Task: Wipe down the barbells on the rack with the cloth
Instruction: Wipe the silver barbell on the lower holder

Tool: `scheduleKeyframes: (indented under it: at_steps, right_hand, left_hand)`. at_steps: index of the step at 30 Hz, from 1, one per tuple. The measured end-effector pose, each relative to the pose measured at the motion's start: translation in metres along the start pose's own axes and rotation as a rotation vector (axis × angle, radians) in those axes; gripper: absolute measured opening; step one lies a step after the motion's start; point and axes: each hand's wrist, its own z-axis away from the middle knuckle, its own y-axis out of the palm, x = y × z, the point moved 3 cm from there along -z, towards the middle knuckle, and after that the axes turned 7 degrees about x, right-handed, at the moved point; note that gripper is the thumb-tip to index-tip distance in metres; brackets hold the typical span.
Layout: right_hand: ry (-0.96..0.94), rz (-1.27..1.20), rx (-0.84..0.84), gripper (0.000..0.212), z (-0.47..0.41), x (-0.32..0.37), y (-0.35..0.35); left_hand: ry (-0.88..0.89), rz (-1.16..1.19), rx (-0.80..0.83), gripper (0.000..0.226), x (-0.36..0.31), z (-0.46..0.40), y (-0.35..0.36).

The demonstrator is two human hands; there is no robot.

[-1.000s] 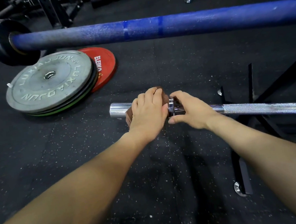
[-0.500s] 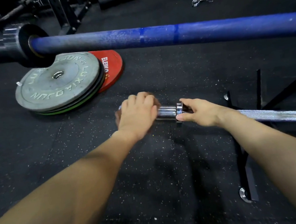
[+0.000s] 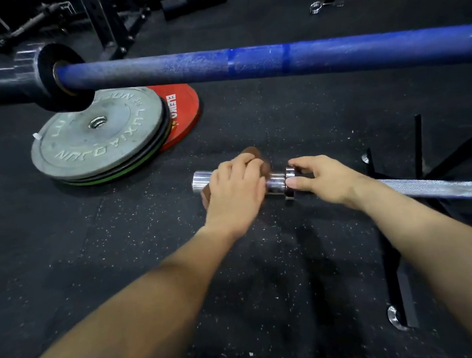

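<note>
Now left hand (image 3: 232, 192) fingers around cloth (image 3: 257, 156) on chrome barbell (image 3: 275, 181)

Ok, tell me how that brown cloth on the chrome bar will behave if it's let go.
The brown cloth looks soft and floppy: it bunches around the chrome sleeve under the left hand. Released, it would probably slump or slide off, since the polished sleeve looks slick. It seems light, likely easy to lift.

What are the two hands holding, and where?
Left hand grips the brown cloth around the silver barbell's sleeve. Right hand holds that bar at its collar.
</note>
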Motion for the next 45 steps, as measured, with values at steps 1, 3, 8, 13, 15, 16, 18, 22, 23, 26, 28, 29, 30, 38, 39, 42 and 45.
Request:
scheduleKeyframes:
  at_steps: [1, 3, 8, 13, 15, 16, 18, 22, 23, 26, 28, 29, 30, 38, 39, 42, 45]
  right_hand:
    - [0.01, -0.002, 0.004, 0.042, 0.001, 0.0, 0.0]
    - [0.03, 0.0, 0.008, 0.041, 0.0, -0.001, 0.0]
    - [0.019, -0.099, -0.125, 0.039, -0.002, -0.004, 0.004]
    - [0.011, -0.105, -0.304, 0.01, -0.002, -0.006, 0.009]
    - [0.001, -0.044, -0.31, 0.02, -0.003, -0.006, 0.009]
    - [-0.002, -0.025, -0.287, 0.026, -0.002, -0.007, 0.009]
    - [-0.005, -0.025, -0.223, 0.036, 0.0, -0.01, 0.007]
    - [0.021, -0.005, -0.124, 0.055, 0.006, -0.011, 0.008]
    - [0.024, 0.012, -0.109, 0.059, 0.007, -0.011, 0.008]
    - [0.012, 0.061, -0.097, 0.063, 0.009, -0.008, 0.01]
    - [0.011, 0.08, -0.086, 0.061, 0.01, -0.005, 0.011]
    - [0.013, 0.084, -0.078, 0.059, 0.01, -0.005, 0.01]
    - [0.014, 0.082, -0.067, 0.057, 0.009, -0.005, 0.011]
    - [0.011, 0.038, -0.017, 0.058, 0.001, -0.01, 0.008]
    - [0.008, 0.023, -0.012, 0.058, 0.001, -0.01, 0.007]
    - [0.018, -0.007, -0.006, 0.057, 0.0, -0.012, 0.008]
    - [0.02, -0.03, -0.056, 0.054, -0.001, -0.012, 0.008]
  left_hand:
    - [-0.034, 0.005, -0.002, 0.04, 0.013, 0.002, 0.0]
    - [-0.085, -0.011, -0.009, 0.042, 0.029, 0.004, -0.002]
    - [-0.36, 0.013, -0.051, 0.03, 0.057, -0.002, -0.008]
    - [-0.376, 0.027, -0.116, 0.031, -0.002, -0.005, 0.003]
    - [-0.199, 0.042, -0.079, 0.032, -0.037, -0.002, 0.011]
    - [-0.152, 0.061, -0.062, 0.032, -0.042, -0.003, 0.012]
    - [-0.058, 0.022, -0.042, 0.035, -0.035, -0.004, 0.012]
    - [0.026, -0.06, -0.072, 0.037, -0.002, -0.002, 0.01]
    - [-0.009, -0.065, -0.083, 0.036, 0.004, -0.002, 0.008]
    - [-0.15, -0.094, -0.123, 0.036, 0.028, -0.001, 0.001]
    - [-0.269, -0.109, -0.164, 0.033, 0.042, -0.003, -0.004]
    - [-0.33, -0.1, -0.174, 0.03, 0.041, -0.005, -0.006]
    - [-0.377, -0.061, -0.161, 0.025, 0.032, -0.005, -0.005]
    - [0.059, -0.048, -0.119, 0.038, -0.024, 0.005, 0.016]
    - [0.087, -0.046, -0.1, 0.039, -0.011, 0.008, 0.015]
    - [-0.042, -0.009, -0.099, 0.038, 0.031, 0.012, 0.009]
    - [-0.222, -0.016, -0.169, 0.033, 0.045, 0.009, 0.005]
